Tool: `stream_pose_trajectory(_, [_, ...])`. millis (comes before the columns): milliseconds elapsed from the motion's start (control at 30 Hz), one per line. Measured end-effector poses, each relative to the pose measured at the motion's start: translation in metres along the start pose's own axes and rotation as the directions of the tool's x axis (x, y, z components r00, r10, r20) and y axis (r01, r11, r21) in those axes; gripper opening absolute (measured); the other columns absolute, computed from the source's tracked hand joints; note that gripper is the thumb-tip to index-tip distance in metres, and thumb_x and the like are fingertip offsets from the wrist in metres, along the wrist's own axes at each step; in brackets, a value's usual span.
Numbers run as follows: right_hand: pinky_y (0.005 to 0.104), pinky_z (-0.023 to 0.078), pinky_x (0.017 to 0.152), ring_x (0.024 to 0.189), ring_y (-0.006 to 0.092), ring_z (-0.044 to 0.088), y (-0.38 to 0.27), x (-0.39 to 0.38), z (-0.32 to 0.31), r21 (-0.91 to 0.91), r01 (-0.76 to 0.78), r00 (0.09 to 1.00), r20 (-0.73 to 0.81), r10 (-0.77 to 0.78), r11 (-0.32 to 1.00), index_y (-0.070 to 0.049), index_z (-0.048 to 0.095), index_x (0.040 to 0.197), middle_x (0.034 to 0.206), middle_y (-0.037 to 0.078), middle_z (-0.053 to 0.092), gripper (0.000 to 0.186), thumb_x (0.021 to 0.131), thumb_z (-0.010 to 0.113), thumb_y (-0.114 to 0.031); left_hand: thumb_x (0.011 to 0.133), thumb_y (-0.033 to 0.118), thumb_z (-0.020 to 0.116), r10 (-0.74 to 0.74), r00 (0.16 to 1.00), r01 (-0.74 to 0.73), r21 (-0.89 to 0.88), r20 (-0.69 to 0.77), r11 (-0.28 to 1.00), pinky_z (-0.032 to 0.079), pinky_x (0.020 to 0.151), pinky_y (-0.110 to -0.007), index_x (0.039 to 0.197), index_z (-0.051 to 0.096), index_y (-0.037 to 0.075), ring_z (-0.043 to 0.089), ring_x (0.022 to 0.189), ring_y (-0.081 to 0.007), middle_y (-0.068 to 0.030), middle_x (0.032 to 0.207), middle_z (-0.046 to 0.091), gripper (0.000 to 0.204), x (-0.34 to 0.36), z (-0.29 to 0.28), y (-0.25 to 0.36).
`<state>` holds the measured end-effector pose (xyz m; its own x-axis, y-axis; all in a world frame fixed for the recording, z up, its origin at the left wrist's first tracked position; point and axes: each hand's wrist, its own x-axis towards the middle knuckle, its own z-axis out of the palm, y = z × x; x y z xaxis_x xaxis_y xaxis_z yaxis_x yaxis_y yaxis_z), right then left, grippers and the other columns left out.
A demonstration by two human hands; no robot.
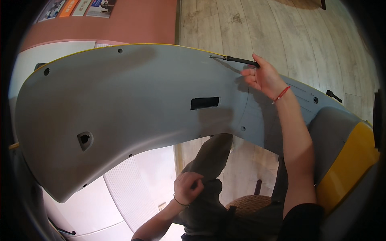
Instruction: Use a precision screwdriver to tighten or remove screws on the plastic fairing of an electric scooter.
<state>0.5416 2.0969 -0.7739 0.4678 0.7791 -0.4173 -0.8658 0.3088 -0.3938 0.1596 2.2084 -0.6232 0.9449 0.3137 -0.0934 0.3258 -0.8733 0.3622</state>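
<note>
A screwdriver (241, 60) with a slim black handle and a metal shaft is held by its handle end in my right hand (261, 76), between thumb and fingers. Its tip meets the grey panel (161, 92) at a small spot near the far edge, which has a yellow rim. The other fingers of that hand curl loosely beside the handle. Resting over my left thigh, my left hand (188, 188) has its fingers curled in toward the thumb. Whether anything small is inside it is hidden.
The curved panel has a rectangular slot (205, 103), a recessed opening (85, 138) and several screw holes. On the right a yellow part (345, 160) adjoins it. A black handle-like piece (334, 96) sticks out beyond the far right edge. Below is a wood-plank floor (225, 20).
</note>
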Motion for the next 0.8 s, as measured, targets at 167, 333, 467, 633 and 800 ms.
stream_pose_trajectory(167, [0.0245, 0.036, 0.056, 0.06, 0.008, 0.046, -0.006, -0.006, 0.01, -0.428, 0.174, 0.981, -0.009, -0.196, 0.887, 0.001, 0.053, 0.117, 0.071, -0.002, 0.055, 0.034, 0.099, 0.053, -0.028, 0.069, 0.0, 0.068, 0.016, 1.0, -0.016, -0.007, -0.005, 1.0, 0.051, 0.065, -0.036, 0.083, 0.066, 0.007, 0.066, 0.072, -0.0268, -0.0073, 0.08, 0.067, 0.016, 0.0, 0.0, -0.002])
stream_pose_trajectory(333, [0.023, 0.036, 0.058, 0.065, 0.0051, 0.047, -0.004, 0.002, 0.003, -0.673, 0.497, 0.842, 0.221, -0.493, 0.548, -0.004, 0.06, 0.119, 0.076, -0.005, 0.053, 0.027, 0.099, 0.054, -0.022, 0.069, -0.001, 0.068, 0.018, 1.0, -0.019, -0.006, -0.007, 1.0, 0.051, 0.065, -0.036, 0.083, 0.066, 0.007, 0.066, 0.072, -0.0264, -0.0071, 0.08, 0.067, 0.017, 0.0, 0.0, -0.002])
stream_pose_trajectory(467, [0.0223, 0.037, 0.06, 0.069, 0.0048, 0.048, -0.009, -0.01, 0.016, -0.609, 0.424, 0.889, 0.138, -0.436, 0.671, -0.009, 0.06, 0.124, 0.081, -0.005, 0.054, 0.031, 0.099, 0.055, -0.026, 0.069, -0.001, 0.068, 0.017, 1.0, -0.017, -0.004, -0.006, 1.0, 0.05, 0.064, -0.036, 0.083, 0.066, 0.007, 0.065, 0.072, -0.0263, -0.007, 0.08, 0.067, 0.017, 0.0, 0.0, -0.003])
stream_pose_trajectory(633, [0.0176, 0.034, 0.061, 0.075, 0.0016, 0.05, -0.011, -0.014, 0.02, -0.422, 0.371, 0.918, 0.031, -0.396, 0.827, -0.012, 0.054, 0.134, 0.086, -0.006, 0.059, 0.039, 0.101, 0.05, -0.032, 0.069, -0.001, 0.068, 0.021, 1.0, -0.021, -0.009, -0.014, 1.0, 0.051, 0.065, -0.036, 0.083, 0.066, 0.007, 0.065, 0.072, -0.0264, -0.0068, 0.08, 0.067, 0.017, 0.002, -0.001, 0.0])
stream_pose_trajectory(800, [0.0207, 0.041, 0.068, 0.083, 0.0062, 0.059, -0.015, -0.015, 0.012, -0.427, 0.41, 0.899, 0.041, -0.436, 0.806, -0.002, 0.055, 0.131, 0.103, 0.005, 0.068, 0.038, 0.098, 0.056, -0.02, 0.069, -0.001, 0.068, 0.016, 1.0, -0.016, 0.0, -0.006, 1.0, 0.051, 0.065, -0.036, 0.083, 0.066, 0.007, 0.065, 0.072, -0.0265, -0.0069, 0.08, 0.067, 0.016, 0.001, 0.0, -0.003])
